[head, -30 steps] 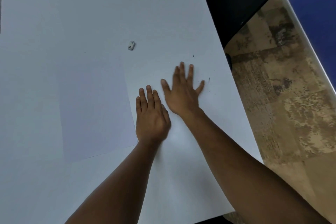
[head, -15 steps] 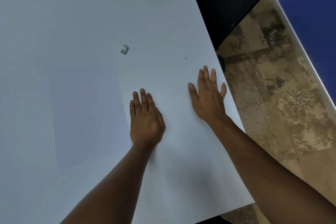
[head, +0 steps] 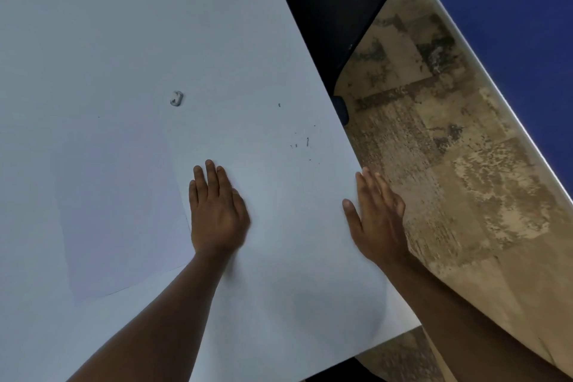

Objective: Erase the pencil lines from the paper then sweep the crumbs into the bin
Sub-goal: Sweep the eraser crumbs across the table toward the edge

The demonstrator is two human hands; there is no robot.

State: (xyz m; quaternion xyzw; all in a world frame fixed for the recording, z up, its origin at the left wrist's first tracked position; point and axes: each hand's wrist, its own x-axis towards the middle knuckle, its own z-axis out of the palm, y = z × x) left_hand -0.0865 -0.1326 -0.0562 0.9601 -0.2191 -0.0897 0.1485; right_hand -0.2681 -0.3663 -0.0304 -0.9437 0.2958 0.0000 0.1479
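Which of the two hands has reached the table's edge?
The right hand: its fingers hang past the table edge over the floor, while the left hand lies flat beside the paper.

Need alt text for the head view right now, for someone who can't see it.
Left hand lies flat on a white table beside the paper; the right hand, open, is at the table's right edge. Dark crumbs lie ahead of it, an eraser farther left.

One sheet of paper [head: 121,211] lies on the single white worktop [head: 186,25]. One eraser [head: 176,98] sits beyond the paper's far corner. Right of the paper lies a scatter of dark crumbs [head: 307,142] (roughly eight specks, too small to count surely). Two hands: left hand [head: 217,211], right hand [head: 376,217].
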